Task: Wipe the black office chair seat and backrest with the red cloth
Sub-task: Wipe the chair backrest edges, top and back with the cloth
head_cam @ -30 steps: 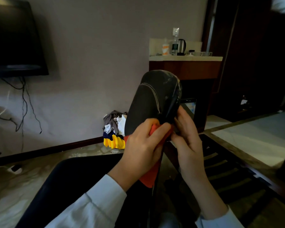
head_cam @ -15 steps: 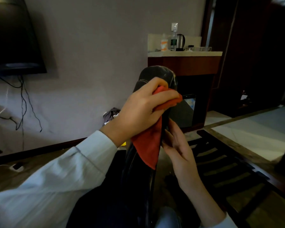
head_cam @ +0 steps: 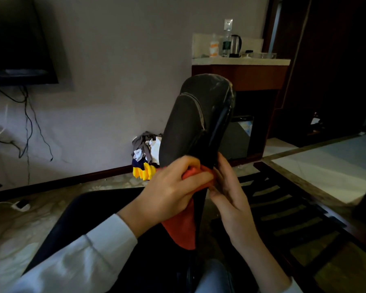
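Dim room, grey wall behind. The black backrest [head_cam: 190, 123] stands edge-on before me, the seat [head_cam: 89, 218] low at my left. My left hand [head_cam: 171, 191] is clamped on the red cloth [head_cam: 182, 227], bunched against the backrest's lower part. My right hand [head_cam: 228, 193] lies straight-fingered along its rear edge, bracing. I should press flat and sweep up to the scuffed top. A slatted rack [head_cam: 283, 208] crowds my right. A clothes pile [head_cam: 145, 157] sits by the wall, and a kettle [head_cam: 235, 45] stands at the counter [head_cam: 241, 61]'s back edge.
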A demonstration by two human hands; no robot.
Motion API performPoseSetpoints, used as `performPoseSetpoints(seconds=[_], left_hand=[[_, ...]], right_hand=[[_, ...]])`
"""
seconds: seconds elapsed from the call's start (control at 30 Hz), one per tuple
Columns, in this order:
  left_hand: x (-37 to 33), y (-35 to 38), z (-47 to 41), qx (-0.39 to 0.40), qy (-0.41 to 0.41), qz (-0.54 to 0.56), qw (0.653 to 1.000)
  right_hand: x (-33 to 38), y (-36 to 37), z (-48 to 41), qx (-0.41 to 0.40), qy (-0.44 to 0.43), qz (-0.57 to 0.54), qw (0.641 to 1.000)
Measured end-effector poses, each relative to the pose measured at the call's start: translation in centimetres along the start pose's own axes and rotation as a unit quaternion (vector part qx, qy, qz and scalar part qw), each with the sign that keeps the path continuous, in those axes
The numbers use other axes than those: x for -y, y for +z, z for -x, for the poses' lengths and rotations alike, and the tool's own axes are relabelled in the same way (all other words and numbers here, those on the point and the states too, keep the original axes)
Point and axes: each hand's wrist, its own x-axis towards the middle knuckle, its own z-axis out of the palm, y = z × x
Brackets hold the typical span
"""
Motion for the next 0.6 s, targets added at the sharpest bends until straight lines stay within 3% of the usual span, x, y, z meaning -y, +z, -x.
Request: performPoseSetpoints(seconds=[0.2, 0.4, 0.6], left_hand=[[-0.8, 0.8, 3.2, 0.028, -0.014, 0.011, 0.999], [-0.5, -0.7, -2.4, -0.145, -0.086, 0.087, 0.982], [0.9, -0.6, -4.7, -0.098, -0.026, 0.054, 0.993]], right_hand=[[-0.6, -0.1, 1.2, 0.018, 0.027, 0.011, 0.999], [-1.2, 0.3, 1.7, 0.001, 0.059, -0.013, 0.998], [-2.3, 0.8, 2.6, -0.029, 0.078, -0.039, 0.996]])
